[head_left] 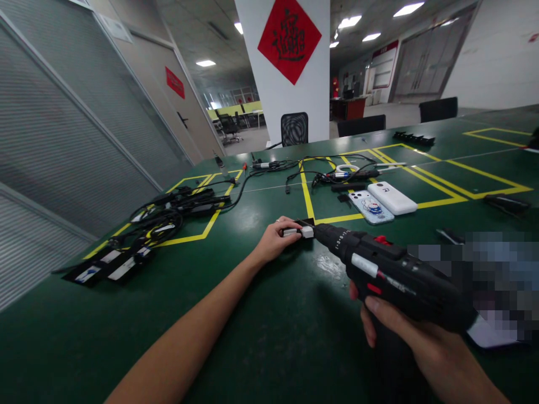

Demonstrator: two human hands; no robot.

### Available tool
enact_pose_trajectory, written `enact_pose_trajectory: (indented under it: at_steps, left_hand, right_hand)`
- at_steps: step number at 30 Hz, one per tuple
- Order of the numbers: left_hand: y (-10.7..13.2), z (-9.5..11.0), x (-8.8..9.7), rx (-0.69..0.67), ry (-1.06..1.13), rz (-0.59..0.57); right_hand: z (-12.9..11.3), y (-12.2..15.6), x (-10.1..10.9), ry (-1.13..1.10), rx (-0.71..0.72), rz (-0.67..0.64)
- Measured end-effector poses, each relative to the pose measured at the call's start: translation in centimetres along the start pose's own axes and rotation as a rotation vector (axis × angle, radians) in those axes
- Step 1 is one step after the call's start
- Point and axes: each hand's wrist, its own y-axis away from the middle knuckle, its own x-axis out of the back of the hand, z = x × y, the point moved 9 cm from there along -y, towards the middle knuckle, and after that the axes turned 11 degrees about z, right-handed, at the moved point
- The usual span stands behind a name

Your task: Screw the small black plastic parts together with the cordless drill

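Observation:
My right hand (404,331) is wrapped round the grip of a black cordless drill (391,269) with red buttons. Its nose points left and meets a small white and black part (300,230) on the green table (261,336). My left hand (275,240) is closed on that small part and holds it down on the table top, with a ring showing on one finger.
Two phones (382,202) lie face down beyond the drill, inside yellow tape lines. Black cables and adapters (168,213) are piled at the left, with flat black strips (109,266) nearer the edge. More cables and tools (337,174) lie farther back. A white pillar and chairs stand behind the table.

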Motion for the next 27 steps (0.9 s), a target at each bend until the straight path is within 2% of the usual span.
enact_pose_trajectory:
  at_steps: [9,15,27]
  left_hand:
    - [0.0,-0.1,0.0,0.019,0.005,0.003]
    - [-0.1,-0.2,0.2,0.023,0.0,0.015]
    - [-0.1,-0.5,0.3,0.036,0.02,0.026]
  right_hand:
    - [0.9,0.0,-0.2,0.002,-0.088,-0.049]
    - [0.9,0.0,0.1,0.074,-0.1,-0.019]
    - [0.9,-0.1,0.0,0.044,-0.1,0.005]
